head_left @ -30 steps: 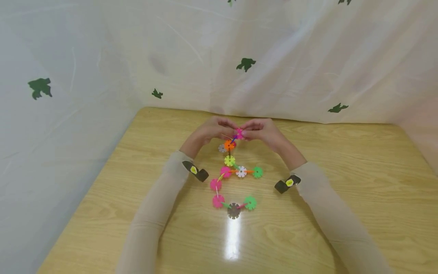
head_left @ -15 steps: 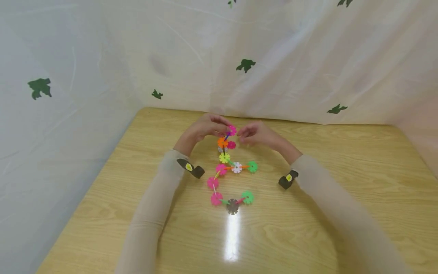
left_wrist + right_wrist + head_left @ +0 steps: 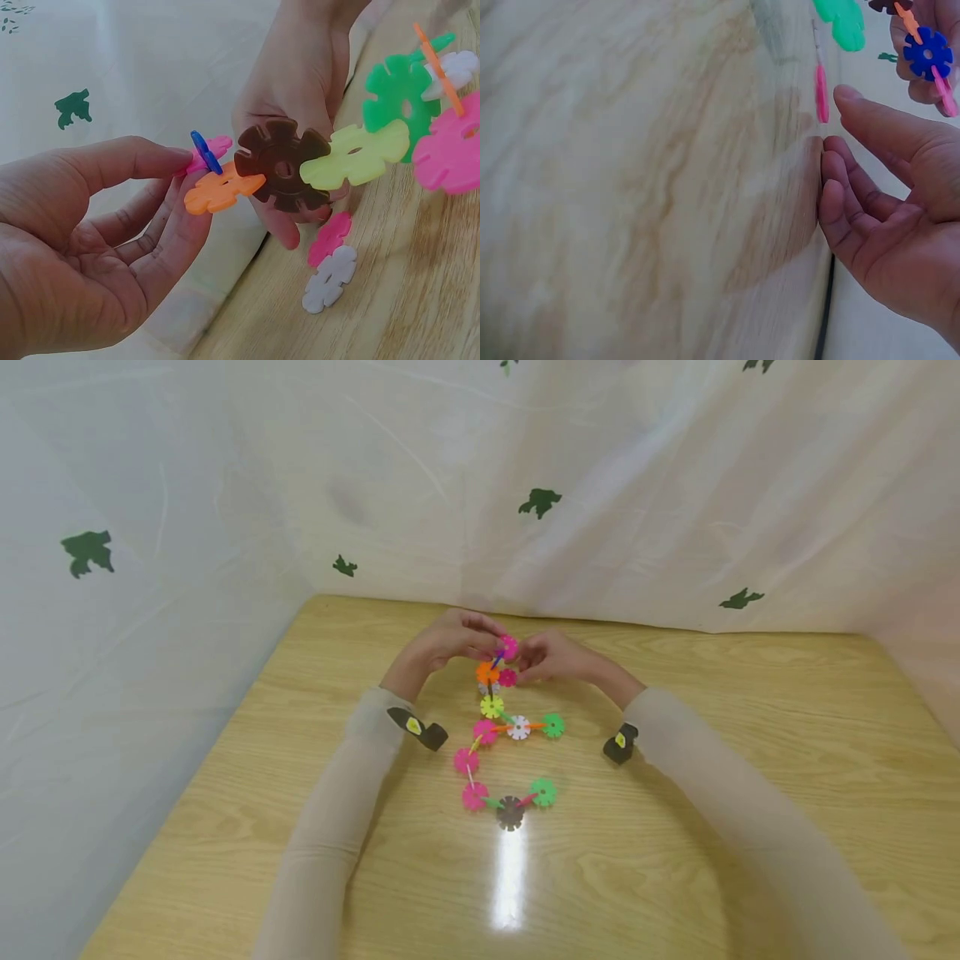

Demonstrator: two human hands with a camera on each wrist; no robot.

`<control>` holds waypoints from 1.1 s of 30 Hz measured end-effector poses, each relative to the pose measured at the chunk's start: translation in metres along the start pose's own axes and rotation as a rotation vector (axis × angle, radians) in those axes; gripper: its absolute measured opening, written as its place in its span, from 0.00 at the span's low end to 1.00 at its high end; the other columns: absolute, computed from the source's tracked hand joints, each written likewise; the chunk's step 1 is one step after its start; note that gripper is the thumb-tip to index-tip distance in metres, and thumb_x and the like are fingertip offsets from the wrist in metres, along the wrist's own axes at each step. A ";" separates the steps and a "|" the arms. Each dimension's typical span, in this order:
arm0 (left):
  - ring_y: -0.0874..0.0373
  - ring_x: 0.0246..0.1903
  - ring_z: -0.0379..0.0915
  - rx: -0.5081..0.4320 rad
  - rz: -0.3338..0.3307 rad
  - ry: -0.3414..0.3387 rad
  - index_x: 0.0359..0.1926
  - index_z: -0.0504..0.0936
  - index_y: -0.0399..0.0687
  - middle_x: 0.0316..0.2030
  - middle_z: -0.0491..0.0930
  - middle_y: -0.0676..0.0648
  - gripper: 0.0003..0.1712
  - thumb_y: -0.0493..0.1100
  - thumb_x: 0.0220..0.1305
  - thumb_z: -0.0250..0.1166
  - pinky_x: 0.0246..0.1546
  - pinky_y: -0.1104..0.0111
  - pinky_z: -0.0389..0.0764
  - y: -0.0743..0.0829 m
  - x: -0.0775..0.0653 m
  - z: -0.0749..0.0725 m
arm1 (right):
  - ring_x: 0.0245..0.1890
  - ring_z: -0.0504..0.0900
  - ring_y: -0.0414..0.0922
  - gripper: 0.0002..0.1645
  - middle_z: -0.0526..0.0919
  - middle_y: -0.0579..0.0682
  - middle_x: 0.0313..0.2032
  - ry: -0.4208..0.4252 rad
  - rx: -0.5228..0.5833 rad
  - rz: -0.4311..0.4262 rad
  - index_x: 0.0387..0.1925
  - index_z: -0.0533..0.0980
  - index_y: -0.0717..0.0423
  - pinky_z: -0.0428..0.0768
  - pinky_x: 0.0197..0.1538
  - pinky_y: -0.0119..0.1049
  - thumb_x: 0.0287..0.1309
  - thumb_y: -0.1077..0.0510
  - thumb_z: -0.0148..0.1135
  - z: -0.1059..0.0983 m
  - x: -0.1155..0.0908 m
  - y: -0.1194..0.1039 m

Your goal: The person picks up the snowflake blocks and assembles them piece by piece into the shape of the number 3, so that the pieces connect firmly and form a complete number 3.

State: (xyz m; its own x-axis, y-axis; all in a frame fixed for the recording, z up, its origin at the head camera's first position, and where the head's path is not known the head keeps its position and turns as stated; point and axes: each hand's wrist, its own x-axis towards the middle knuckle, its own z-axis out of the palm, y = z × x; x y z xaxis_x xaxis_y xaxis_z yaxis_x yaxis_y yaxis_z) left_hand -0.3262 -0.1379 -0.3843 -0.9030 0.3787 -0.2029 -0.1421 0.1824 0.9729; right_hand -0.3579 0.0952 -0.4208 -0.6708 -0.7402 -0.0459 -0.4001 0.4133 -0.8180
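Note:
Between thumb and fingers, my left hand (image 3: pixel 461 637) pinches the pink notched disc (image 3: pixel 510 647) at the far end of a chain of slotted plastic discs. From it the chain runs through a blue disc (image 3: pixel 205 152), an orange disc (image 3: pixel 217 193), a brown disc (image 3: pixel 283 166) and a yellow disc (image 3: pixel 356 155). My right hand (image 3: pixel 892 202) holds nothing, thumb and fingers apart, low at the tabletop. Its fingertips are close to a loose pink disc (image 3: pixel 330 238), which lies against a loose white disc (image 3: pixel 330 279) on the table.
The chain continues toward me on the wooden table (image 3: pixel 637 877), with a side branch ending in a green disc (image 3: pixel 553 725) and a lower end with another green disc (image 3: pixel 543 792). A pale curtain (image 3: pixel 420 485) hangs behind the table's far edge.
My right hand has let go of the pink end disc and moved down toward the loose pink disc. The chain, held by my left hand, has shifted slightly left.

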 end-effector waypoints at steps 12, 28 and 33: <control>0.58 0.36 0.84 -0.008 0.002 -0.020 0.55 0.80 0.29 0.38 0.86 0.48 0.15 0.31 0.68 0.64 0.48 0.64 0.88 -0.001 -0.001 0.002 | 0.24 0.72 0.41 0.09 0.81 0.55 0.25 -0.016 -0.102 -0.025 0.38 0.84 0.66 0.72 0.29 0.28 0.55 0.66 0.73 0.008 0.006 -0.003; 0.60 0.36 0.84 -0.031 0.005 -0.002 0.53 0.80 0.29 0.37 0.85 0.49 0.14 0.30 0.68 0.64 0.51 0.61 0.87 -0.006 0.003 0.010 | 0.41 0.87 0.56 0.17 0.86 0.68 0.41 0.065 0.011 0.021 0.44 0.77 0.71 0.87 0.44 0.36 0.53 0.72 0.71 0.008 -0.009 -0.002; 0.60 0.37 0.84 -0.028 -0.006 -0.001 0.54 0.80 0.29 0.36 0.85 0.51 0.15 0.30 0.68 0.63 0.57 0.56 0.85 -0.005 0.003 0.012 | 0.40 0.87 0.50 0.14 0.87 0.66 0.42 0.091 0.041 0.045 0.45 0.79 0.68 0.86 0.40 0.35 0.57 0.70 0.70 0.005 -0.017 0.001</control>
State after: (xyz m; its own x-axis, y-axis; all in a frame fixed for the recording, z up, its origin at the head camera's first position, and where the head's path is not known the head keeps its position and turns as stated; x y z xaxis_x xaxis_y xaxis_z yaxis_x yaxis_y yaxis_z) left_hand -0.3233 -0.1267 -0.3911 -0.9015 0.3788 -0.2094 -0.1592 0.1595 0.9743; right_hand -0.3437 0.1056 -0.4235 -0.7424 -0.6691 -0.0327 -0.3435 0.4221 -0.8390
